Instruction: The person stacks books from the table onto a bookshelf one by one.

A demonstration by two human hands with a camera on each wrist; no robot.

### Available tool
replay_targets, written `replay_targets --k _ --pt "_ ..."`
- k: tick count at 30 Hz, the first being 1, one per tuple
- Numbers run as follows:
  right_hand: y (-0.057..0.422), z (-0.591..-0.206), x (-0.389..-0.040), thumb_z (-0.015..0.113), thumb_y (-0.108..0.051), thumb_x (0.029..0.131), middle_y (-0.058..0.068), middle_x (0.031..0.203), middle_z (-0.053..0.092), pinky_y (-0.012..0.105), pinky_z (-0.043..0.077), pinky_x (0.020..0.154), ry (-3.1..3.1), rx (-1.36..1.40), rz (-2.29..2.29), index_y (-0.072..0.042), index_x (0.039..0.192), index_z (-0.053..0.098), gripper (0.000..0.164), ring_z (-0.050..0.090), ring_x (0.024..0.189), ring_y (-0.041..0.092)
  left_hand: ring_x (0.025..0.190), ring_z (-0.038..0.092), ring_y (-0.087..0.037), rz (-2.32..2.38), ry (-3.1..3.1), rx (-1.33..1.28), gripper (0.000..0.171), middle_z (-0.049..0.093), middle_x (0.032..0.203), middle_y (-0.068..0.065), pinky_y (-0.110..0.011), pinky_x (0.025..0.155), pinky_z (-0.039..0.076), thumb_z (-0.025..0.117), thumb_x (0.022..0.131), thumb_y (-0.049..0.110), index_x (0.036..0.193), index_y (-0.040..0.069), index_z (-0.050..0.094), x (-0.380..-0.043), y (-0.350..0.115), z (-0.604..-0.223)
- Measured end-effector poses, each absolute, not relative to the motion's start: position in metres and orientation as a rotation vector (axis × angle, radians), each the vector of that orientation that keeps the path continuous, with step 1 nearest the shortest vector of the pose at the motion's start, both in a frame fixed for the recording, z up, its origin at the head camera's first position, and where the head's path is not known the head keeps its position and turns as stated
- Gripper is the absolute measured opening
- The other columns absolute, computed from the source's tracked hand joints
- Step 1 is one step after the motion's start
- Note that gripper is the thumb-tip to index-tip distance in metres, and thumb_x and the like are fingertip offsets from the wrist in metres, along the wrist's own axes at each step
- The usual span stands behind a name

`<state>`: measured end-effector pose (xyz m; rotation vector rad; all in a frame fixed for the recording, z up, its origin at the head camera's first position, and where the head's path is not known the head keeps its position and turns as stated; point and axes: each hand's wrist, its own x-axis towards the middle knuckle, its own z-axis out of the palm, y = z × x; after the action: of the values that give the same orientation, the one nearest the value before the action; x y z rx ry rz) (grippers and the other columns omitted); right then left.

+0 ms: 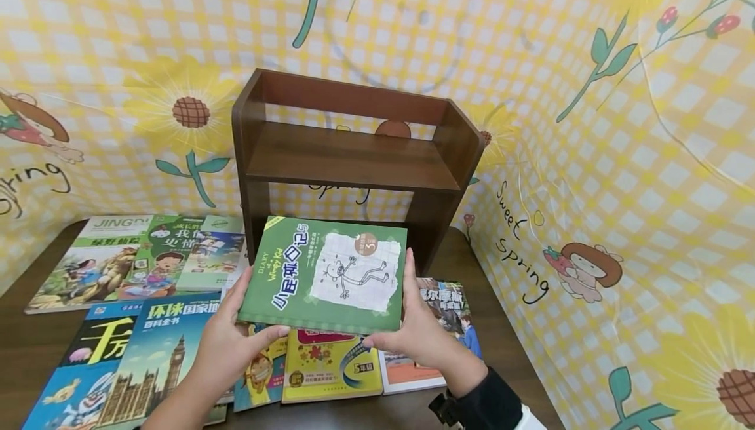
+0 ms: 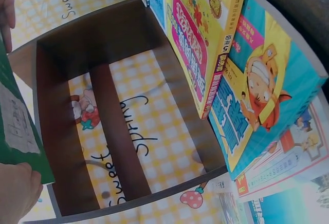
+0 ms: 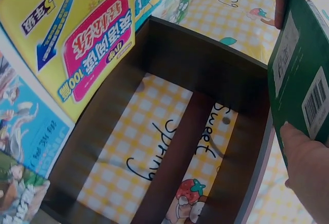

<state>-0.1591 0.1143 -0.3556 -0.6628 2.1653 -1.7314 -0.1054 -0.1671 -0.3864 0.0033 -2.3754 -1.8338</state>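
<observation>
A green book point(image 1: 324, 273), titled Diary of a Wimpy Kid, is held face up between both hands, in front of a brown wooden bookshelf point(image 1: 348, 158). The left hand point(image 1: 232, 335) grips its left side, thumb at the near edge. On the opposite side, the right hand point(image 1: 415, 332) grips it the same way. The right wrist view shows the back of the green book point(image 3: 298, 70) with a barcode. No books stand on the bookshelf's upper board; the green book hides part of the lower level.
Several books lie on the dark table point(image 1: 501, 325), including a yellow book point(image 1: 330, 377) and a blue book with a clock tower point(image 1: 159, 358). More books point(image 1: 109, 259) lie at the left. Behind and to the right hangs a yellow checked cloth point(image 1: 590, 207).
</observation>
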Motion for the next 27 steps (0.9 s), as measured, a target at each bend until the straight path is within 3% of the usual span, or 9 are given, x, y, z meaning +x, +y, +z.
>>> replay_targets --k 1,5,13,15,17,18,20,23,27 --pt "0.115 -0.355 -0.16 0.084 -0.004 0.073 0.0 0.161 0.0 0.031 0.051 0.092 2.178 -0.676 -1.716 -0.041 0.144 -0.029 0.139 0.041 0.133 0.03 0.042 0.035 -0.014 -1.851 -2.374 0.009 0.106 0.022 0.154 -0.023 -0.029 0.043 0.043 0.077 0.082 0.015 0.156 0.022 0.002 -0.106 -0.167 -0.386" --pt "0.118 -0.354 -0.165 0.083 -0.001 0.072 -0.001 0.16 -0.003 0.031 0.052 0.09 2.181 -0.732 -1.708 -0.043 0.146 -0.025 0.138 0.035 0.136 0.031 0.043 0.037 -0.014 -1.871 -2.391 0.048 0.106 0.025 0.153 -0.023 -0.029 0.045 0.045 0.077 0.083 0.016 0.156 0.024 0.001 -0.106 -0.167 -0.38" --pt "0.113 -0.343 -0.174 0.073 0.01 0.078 0.004 0.157 0.024 0.034 0.053 0.09 2.058 -0.873 -1.923 -0.031 0.153 -0.013 0.121 0.048 0.128 0.03 0.045 0.035 -0.015 -1.703 -2.38 0.063 0.107 0.01 0.16 -0.016 -0.026 0.045 0.043 0.079 0.081 0.022 0.156 0.024 0.002 -0.113 -0.162 -0.363" --pt "0.112 -0.341 -0.176 0.071 0.01 0.08 0.005 0.154 0.029 0.034 0.054 0.088 2.094 -0.838 -1.931 -0.031 0.154 -0.012 0.118 0.054 0.122 0.03 0.065 0.056 -0.018 -1.671 -2.358 0.046 0.106 0.009 0.161 -0.013 -0.018 0.053 0.047 0.079 0.081 0.023 0.156 0.023 0.003 -0.117 -0.159 -0.358" --pt "0.11 -0.339 -0.178 0.071 0.008 0.08 0.005 0.152 0.033 0.035 0.055 0.087 2.146 -0.749 -1.932 -0.031 0.153 -0.013 0.119 0.058 0.117 0.029 0.101 0.06 -0.025 -1.654 -2.343 0.034 0.106 0.007 0.162 -0.01 -0.016 0.069 0.053 0.079 0.082 0.024 0.156 0.023 0.003 -0.121 -0.156 -0.353" --pt "0.109 -0.338 -0.179 0.073 0.006 0.08 0.005 0.152 0.034 0.035 0.055 0.087 2.185 -0.704 -1.923 -0.031 0.153 -0.014 0.12 0.059 0.116 0.028 0.12 0.052 -0.029 -1.651 -2.334 0.03 0.105 0.007 0.162 -0.009 -0.019 0.079 0.053 0.078 0.082 0.024 0.156 0.023 0.004 -0.123 -0.154 -0.351" --pt "0.107 -0.335 -0.183 0.077 0.002 0.078 0.004 0.151 0.035 0.035 0.054 0.088 2.264 -0.617 -1.894 -0.031 0.153 -0.013 0.122 0.06 0.114 0.026 0.141 0.027 -0.035 -1.654 -2.314 0.011 0.104 0.007 0.162 -0.006 -0.03 0.095 0.048 0.078 0.082 0.023 0.156 0.024 0.005 -0.126 -0.152 -0.348" --pt "0.105 -0.33 -0.19 0.08 -0.003 0.076 0.005 0.148 0.038 0.037 0.054 0.089 2.349 -0.572 -1.85 -0.03 0.154 -0.009 0.121 0.06 0.113 0.026 0.141 0.025 -0.036 -1.615 -2.307 -0.002 0.103 0.009 0.162 -0.006 -0.047 0.101 0.042 0.078 0.082 0.024 0.156 0.023 0.007 -0.133 -0.149 -0.345" --pt "0.104 -0.321 -0.206 0.081 -0.003 0.075 0.004 0.145 0.041 0.037 0.053 0.09 2.366 -0.62 -1.829 -0.03 0.154 0.001 0.116 0.06 0.112 0.026 0.141 0.026 -0.037 -1.559 -2.297 -0.018 0.103 0.013 0.161 -0.007 -0.057 0.104 0.038 0.079 0.081 0.025 0.157 0.018 0.009 -0.146 -0.15 -0.342"
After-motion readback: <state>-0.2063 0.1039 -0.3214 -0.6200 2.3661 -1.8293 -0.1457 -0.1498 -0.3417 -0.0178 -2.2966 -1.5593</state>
